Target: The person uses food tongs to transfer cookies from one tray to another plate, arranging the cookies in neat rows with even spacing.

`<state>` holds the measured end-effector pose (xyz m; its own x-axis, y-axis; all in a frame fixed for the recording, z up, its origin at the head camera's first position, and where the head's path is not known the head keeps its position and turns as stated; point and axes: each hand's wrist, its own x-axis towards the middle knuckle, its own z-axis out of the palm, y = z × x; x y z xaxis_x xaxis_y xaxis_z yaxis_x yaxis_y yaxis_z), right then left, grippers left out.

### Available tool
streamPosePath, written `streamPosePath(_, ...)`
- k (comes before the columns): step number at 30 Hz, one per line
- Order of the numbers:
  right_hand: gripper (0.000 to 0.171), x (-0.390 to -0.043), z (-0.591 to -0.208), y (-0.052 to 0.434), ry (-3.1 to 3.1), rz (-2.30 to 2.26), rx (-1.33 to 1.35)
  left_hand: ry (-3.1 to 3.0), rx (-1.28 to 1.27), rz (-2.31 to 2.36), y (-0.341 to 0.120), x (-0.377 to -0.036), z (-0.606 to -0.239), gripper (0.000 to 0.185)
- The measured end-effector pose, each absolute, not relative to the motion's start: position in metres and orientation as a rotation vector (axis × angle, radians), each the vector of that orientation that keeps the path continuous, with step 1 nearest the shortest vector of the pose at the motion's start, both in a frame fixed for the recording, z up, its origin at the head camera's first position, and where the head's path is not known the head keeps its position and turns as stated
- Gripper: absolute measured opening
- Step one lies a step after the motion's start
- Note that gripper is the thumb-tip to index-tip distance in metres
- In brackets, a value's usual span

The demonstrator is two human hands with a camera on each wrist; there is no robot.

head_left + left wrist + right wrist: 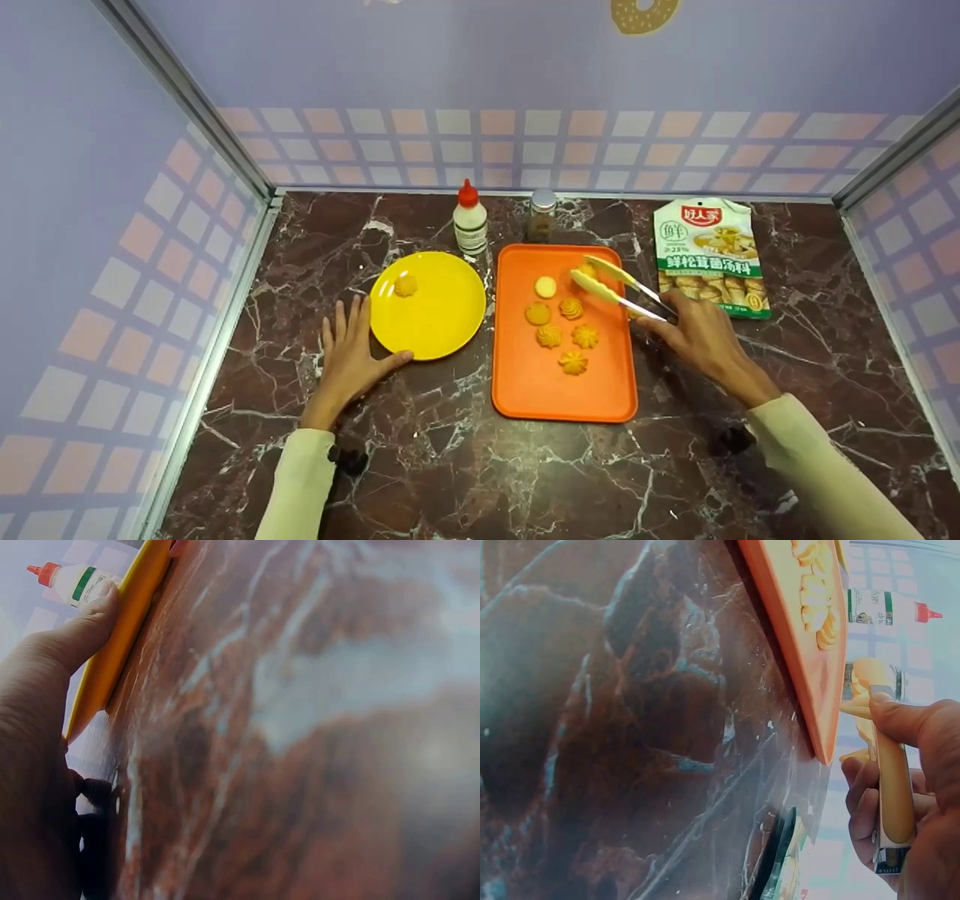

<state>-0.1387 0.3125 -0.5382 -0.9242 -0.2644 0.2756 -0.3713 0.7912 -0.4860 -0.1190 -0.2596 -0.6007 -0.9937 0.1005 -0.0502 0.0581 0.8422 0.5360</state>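
Right hand [701, 335] is gripping yellow plastic tongs [616, 288] w/ tips over the orange rectangular tray [592, 394] of swirled cookies [573, 363], left hand [350, 358] lying flat & relaxed on the dark marble table [480, 472], thumb touching the round yellow plate [442, 315].

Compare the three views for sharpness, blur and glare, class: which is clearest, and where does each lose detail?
Head view: sharpest, evenly lit; cookies on the orange tray stay distinct. Left wrist view: the marble countertop smears into soft blur with pale glare, though the yellow plate edge beside the left hand reads. Right wrist view: near marble is blurred, and the tongs in the right hand are soft.
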Motion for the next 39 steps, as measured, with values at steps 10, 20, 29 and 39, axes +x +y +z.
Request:
streamPosePath(10,0.036,-0.141,-0.534,0.306,-2.725,0.79,0.545,2.95,0.127,0.847,-0.26,-0.119,-0.599,0.136)
streamPosePath(20,0.04,-0.143,-0.532,0.301,-2.759,0.763,0.546,2.957,0.135,0.846,-0.258,-0.121,-0.598,0.136)
streamPosePath(29,0.04,-0.145,-0.531,0.291,-2.742,0.798,0.593,2.957,0.135,0.851,-0.258,-0.12,-0.6,0.135)
streamPosePath(39,0.037,-0.152,-0.528,0.273,-2.728,0.796,0.628,2.962,0.153,0.892,-0.258,-0.119,-0.6,0.133)
